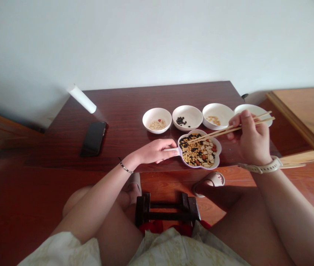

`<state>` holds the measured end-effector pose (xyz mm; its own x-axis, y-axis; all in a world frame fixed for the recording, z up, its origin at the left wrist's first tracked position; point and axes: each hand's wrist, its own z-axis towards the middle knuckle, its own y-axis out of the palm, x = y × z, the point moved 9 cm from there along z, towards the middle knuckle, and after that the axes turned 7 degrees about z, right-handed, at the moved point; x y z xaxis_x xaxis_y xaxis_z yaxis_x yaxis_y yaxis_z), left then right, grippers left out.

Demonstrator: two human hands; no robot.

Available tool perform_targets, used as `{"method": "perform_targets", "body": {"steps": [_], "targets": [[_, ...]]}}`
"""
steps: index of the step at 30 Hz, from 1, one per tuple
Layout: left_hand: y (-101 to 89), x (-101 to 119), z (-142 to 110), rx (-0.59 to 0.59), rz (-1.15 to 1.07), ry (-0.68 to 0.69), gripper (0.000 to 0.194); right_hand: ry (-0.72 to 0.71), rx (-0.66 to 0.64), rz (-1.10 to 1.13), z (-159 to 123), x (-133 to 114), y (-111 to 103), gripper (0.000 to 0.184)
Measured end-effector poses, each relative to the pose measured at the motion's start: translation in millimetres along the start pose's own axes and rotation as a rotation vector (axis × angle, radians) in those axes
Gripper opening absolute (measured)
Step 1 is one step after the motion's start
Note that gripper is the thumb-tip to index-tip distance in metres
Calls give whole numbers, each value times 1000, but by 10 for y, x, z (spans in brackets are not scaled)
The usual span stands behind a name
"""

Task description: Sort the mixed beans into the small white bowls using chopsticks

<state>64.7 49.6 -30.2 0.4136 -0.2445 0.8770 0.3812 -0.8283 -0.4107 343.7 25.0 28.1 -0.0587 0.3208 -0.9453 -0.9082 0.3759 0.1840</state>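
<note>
4 bowls (193, 120) in row, dish (219, 149) before them, phone (94, 139) left, on table (135, 107)

Right hand (249, 142) has bamboo chopsticks (229, 127) going, tips right over a lilac-rimmed dish (201, 167) of mixed beans (198, 153) (mostly yellow ones, plus some black). Left hand (155, 151) is gripping the dish's handle (171, 149). Four white bowls (187, 118) sit around 12 o'clock on the dark wood tabletop (157, 96), with a black phone (93, 139) off at 10 o'clock.
</note>
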Motion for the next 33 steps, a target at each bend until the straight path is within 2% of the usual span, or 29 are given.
{"method": "perform_targets", "body": {"steps": [3, 8, 11, 13, 16, 25, 33], "targets": [[-3, -18, -9, 4, 7, 3, 47, -101, 93, 45, 94, -90, -164, 44], [-6, -34, -33, 3, 5, 24, 46, -305, 349, 55, 246, -223, -687, 45], [-2, -56, -38, -3, -4, 19, 45, -303, 460, 121, 291, -178, -947, 45], [-1, -65, -36, -5, -7, 19, 45, -284, 473, 137, 300, -147, -1008, 45], [-6, -60, -28, -3, 0, 26, 45, -261, 406, 125, 286, -134, -921, 43], [-5, -44, -8, 7, 4, 14, 47, -10, 68, -128, 128, -16, -276, 44], [-8, 3, -2, 10, 2, 27, 47, 49, 16, -121, 95, 72, -179, 47]]}}
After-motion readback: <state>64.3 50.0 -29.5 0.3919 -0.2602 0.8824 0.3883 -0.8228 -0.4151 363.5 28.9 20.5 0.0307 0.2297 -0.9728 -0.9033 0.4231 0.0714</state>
